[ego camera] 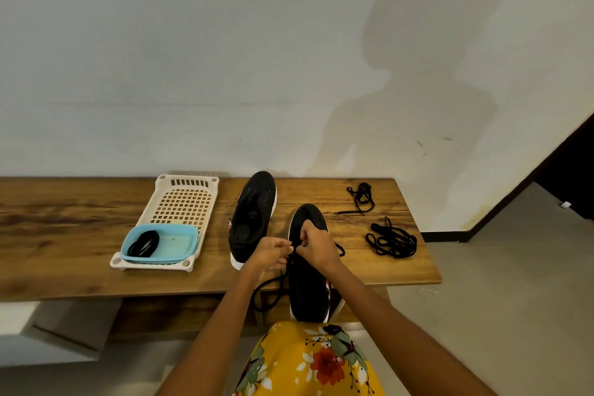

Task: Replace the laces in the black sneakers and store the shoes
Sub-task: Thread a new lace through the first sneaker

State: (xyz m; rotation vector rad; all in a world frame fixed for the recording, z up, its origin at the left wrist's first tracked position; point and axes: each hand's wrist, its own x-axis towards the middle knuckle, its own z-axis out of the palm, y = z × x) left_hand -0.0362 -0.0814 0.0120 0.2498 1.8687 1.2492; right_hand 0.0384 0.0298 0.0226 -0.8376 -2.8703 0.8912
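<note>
1. The lace (268,286) I am working with is a thin black cord, soft and limp. It runs from the eyelets of the near sneaker (308,283) and droops in a loop over the front edge of the surface (64,235). I judge it weighs next to nothing and will slip if held loosely, so the place to grip it is close to its stiff tip, right by the eyelet.
2. My left hand (270,254) has its fingers curled and pinching the lace at the throat of that sneaker. My right hand (313,243) is curled there too, fingertips nearly touching the left; it seems to pinch the lace or the eyelet edge, but I cannot tell which.
3. The near sneaker lies toe away from me, heel overhanging the front edge. Its upper looks soft, the white sole firmer. I would steady it by the sole or the heel, as tugging the lace could drag so light a shoe.
4. The far sneaker (254,219) lies just to the left, seemingly unlaced.
5. Two loose bundles of black laces (392,239) lie well to the right; they will tangle readily.
6. On the left, a white perforated tray (183,202) carries a blue tub (180,239) holding another dark coil.
</note>
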